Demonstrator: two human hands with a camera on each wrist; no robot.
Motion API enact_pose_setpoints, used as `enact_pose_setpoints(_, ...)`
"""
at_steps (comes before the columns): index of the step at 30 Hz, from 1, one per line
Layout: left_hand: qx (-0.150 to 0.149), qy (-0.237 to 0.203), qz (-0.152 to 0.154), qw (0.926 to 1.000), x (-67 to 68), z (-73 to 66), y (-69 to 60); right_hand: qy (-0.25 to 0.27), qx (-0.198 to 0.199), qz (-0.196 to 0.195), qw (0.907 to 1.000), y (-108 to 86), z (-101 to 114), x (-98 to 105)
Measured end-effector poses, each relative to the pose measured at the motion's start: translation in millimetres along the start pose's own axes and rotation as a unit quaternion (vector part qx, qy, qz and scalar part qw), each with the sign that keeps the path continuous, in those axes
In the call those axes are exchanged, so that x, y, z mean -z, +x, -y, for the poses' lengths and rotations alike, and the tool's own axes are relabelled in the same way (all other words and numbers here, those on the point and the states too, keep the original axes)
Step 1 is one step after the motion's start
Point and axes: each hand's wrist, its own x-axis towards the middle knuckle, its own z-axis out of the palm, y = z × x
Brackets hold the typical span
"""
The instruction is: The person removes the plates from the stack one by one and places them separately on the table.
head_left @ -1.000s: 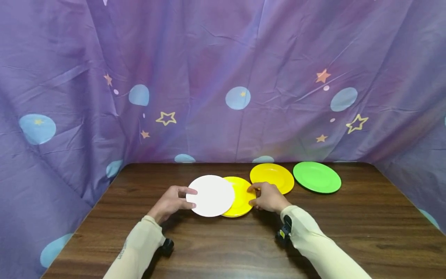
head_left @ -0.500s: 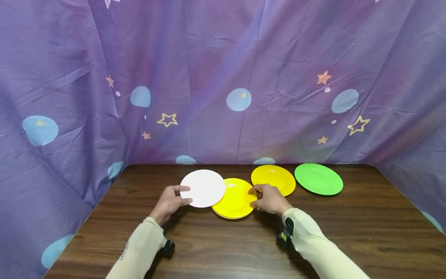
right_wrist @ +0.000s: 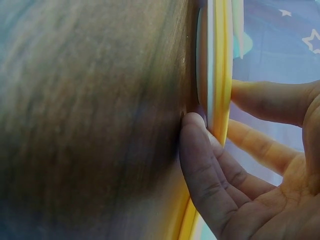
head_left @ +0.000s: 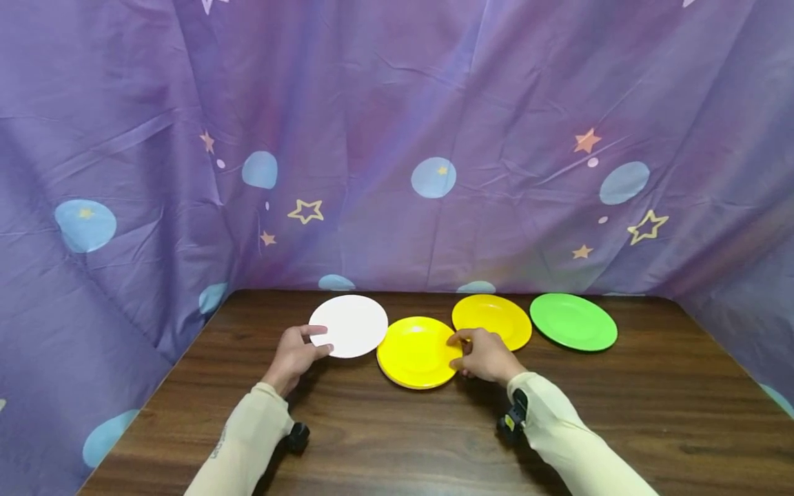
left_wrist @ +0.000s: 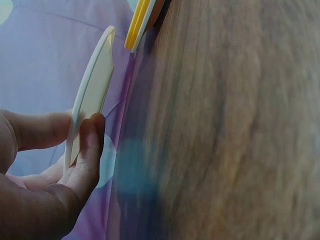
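My left hand [head_left: 294, 355] pinches a white plate [head_left: 349, 326] by its left rim. In the left wrist view the plate [left_wrist: 92, 90] is held off the wooden table, thumb on one face and fingers against the other. Beside it, in the middle, my right hand [head_left: 486, 355] grips the right rim of a stack of plates with a yellow plate [head_left: 417, 351] on top. The right wrist view shows yellow rims [right_wrist: 223, 65] over a white rim [right_wrist: 210, 70], with fingertips [right_wrist: 192, 120] curled around the stack's underside near the table.
Behind my right hand lies another yellow plate [head_left: 496, 320] on the wooden table [head_left: 397, 441]. A green plate [head_left: 573, 322] lies to its right near the back edge. A purple curtain [head_left: 372, 138] with stars hangs behind the table.
The white plate has moved left and slightly back in my left hand, off the yellow plate that it partly covered. My right hand keeps its hold on the stack.
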Motion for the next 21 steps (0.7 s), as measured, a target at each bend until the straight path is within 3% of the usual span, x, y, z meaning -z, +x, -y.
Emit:
enact_pose_setpoints(11,0.023,-0.004,-0.047,0.9986,15.9,7.3,2.3,0.002,-0.003,-0.004,1.0000,1.4,-4,-2)
enact_pose_setpoints(21,0.039,-0.001,-0.062,0.9973,37.7,22.0,8.9,0.007,0.001,-0.009,0.9999,2.7,-4,-3)
